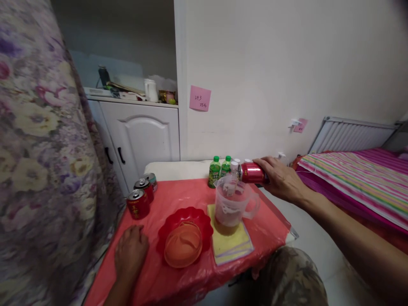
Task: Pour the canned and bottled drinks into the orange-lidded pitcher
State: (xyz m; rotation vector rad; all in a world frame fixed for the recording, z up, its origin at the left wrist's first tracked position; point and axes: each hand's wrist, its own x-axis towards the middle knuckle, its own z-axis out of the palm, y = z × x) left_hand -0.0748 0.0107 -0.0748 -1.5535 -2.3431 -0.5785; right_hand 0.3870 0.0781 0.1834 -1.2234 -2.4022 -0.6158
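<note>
My right hand (280, 178) is wrapped round a red drink can (251, 173), tipped on its side with its top toward a clear plastic measuring jug (231, 208). Brownish liquid lies in the bottom of the jug, which stands on a folded yellow cloth (231, 246). I cannot make out a stream from the can. My left hand (131, 250) rests on the red table cover, fingers loosely bent and holding nothing. Just beyond it stands an upright red can (138, 205). A red scalloped bowl (162, 225) with an orange sieve-like piece (183, 246) sits between my hands.
Another red can (145, 189) and a greenish can (151, 180) stand at the table's left. Green-capped bottles (214, 173) and several white-capped ones are behind the jug. A floral curtain (41, 148) hangs at left; a bed (357, 178) is at right.
</note>
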